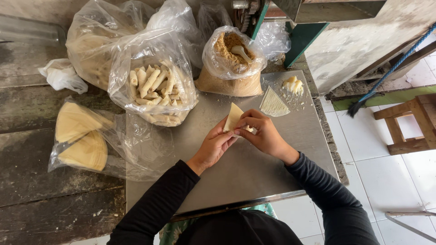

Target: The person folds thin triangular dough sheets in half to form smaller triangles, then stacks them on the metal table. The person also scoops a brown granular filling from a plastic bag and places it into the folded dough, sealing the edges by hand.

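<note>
Wrapper [233, 117], pale triangular sheet, pinched between both hands above the middle of the steel desk [254, 177]. Left hand [214, 146] grips its lower edge from beneath; right hand [263, 134] closes fingers over its right side. Second triangular sheet [273, 104] lies flat just beyond, beside a small lump of paste [293, 85]. Open bag of brown crumb filling [231, 63] with spoon at desk's far edge; bag of finished rolls [154, 86] to its left; bag of stacked wrappers [81, 136] far left.
</note>
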